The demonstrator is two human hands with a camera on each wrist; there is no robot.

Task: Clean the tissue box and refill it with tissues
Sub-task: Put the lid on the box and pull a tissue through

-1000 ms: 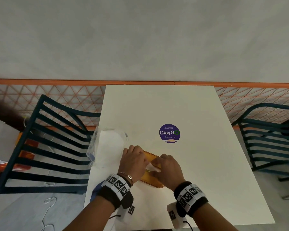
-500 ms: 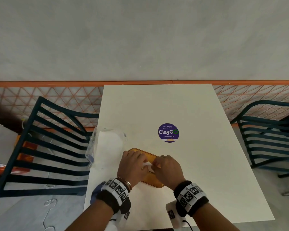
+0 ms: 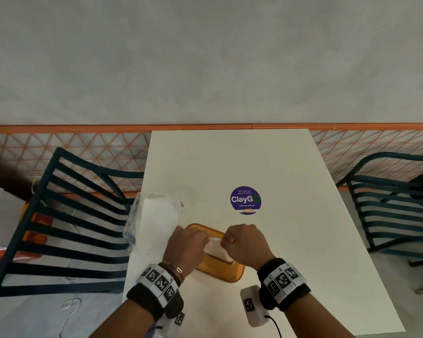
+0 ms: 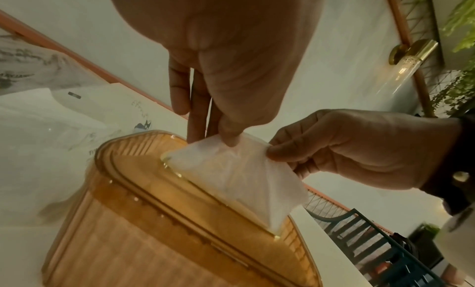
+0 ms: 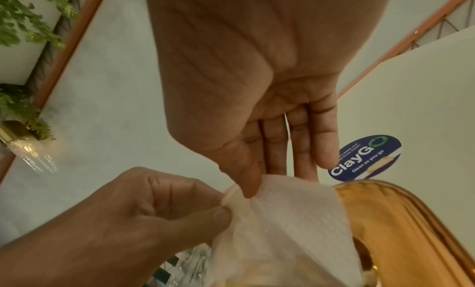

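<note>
An amber ribbed tissue box (image 3: 221,273) stands on the white table (image 3: 291,240) near its front edge. A white tissue (image 3: 215,247) sticks up out of the slot in the box's lid. My left hand (image 3: 205,240) pinches the tissue's left corner, and my right hand (image 3: 226,239) pinches the top edge beside it. In the left wrist view the thumb presses the tissue (image 4: 236,173) above the box (image 4: 154,220). In the right wrist view both hands hold the tissue (image 5: 282,220) over the box (image 5: 398,230).
A clear plastic pack of white tissues (image 3: 156,218) lies left of the box at the table's left edge. A round purple ClayGo sticker (image 3: 246,200) is behind the box. Dark slatted chairs stand at the left (image 3: 66,228) and right (image 3: 396,203). An orange mesh rail (image 3: 83,154) runs behind the table.
Both hands have drawn the tissue up out of the slot, so more white shows between them. The box has stayed in place.
</note>
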